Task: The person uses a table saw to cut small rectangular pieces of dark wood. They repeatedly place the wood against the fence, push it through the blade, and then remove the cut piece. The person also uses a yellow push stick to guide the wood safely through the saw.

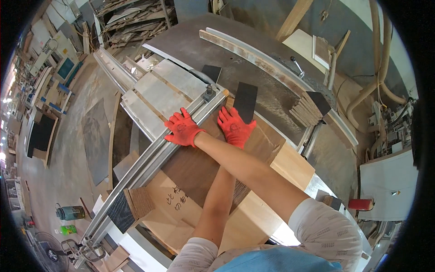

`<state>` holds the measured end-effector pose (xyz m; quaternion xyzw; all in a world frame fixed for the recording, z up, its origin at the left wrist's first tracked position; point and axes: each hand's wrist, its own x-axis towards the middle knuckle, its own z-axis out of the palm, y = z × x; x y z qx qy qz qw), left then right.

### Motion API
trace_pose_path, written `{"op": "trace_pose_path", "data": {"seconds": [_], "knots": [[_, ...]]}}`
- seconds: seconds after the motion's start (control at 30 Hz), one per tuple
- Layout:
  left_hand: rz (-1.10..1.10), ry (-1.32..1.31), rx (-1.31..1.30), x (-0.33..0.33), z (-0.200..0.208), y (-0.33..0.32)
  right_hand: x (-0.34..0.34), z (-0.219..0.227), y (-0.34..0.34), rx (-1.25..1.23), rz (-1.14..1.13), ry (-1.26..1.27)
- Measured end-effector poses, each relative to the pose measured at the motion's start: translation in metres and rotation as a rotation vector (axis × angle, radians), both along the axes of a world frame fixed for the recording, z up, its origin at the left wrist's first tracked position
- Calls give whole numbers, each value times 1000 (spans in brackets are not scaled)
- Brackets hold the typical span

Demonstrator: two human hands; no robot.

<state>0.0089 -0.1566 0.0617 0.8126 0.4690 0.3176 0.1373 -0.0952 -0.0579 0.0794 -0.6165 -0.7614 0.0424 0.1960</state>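
My forearms cross, the right one above the left. My right hand (183, 129), in a red glove, lies with spread fingers on the long aluminium fence (149, 161) of a sliding table saw. My left hand (236, 128), also red-gloved, rests on a brown wood board (192, 174), fingers apart, beside the fence. Its thumb side is close to a small black panel (245, 100); whether they touch, I cannot tell. A metal stop (209, 93) sits on the fence just beyond my hands. Left of the fence is the grey sliding table (156, 93).
A long rail (258, 59) crosses the dark saw table (186, 38), with a stack of small strips (308, 111) at its near end. Light boards (253, 213) lie near my body. A black-faced stack (124, 211) stands lower left. Wood scraps (136, 22) fill a rack behind.
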Motion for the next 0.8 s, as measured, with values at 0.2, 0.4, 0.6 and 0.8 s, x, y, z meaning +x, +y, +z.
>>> {"op": "trace_pose_path", "data": {"seconds": [0.2, 0.4, 0.6, 0.8], "knots": [[-3, 24, -3, 0, -5, 18, 6, -20, 17, 16, 41, 111], [19, 7, -8, 6, -12, 38, 11, -19, 33, -30, 57, 119], [46, 33, -12, 17, -20, 53, 20, -27, 45, -7, 72, 115], [64, 55, 1, 21, -28, 66, 24, -30, 54, -14, 87, 114]]}}
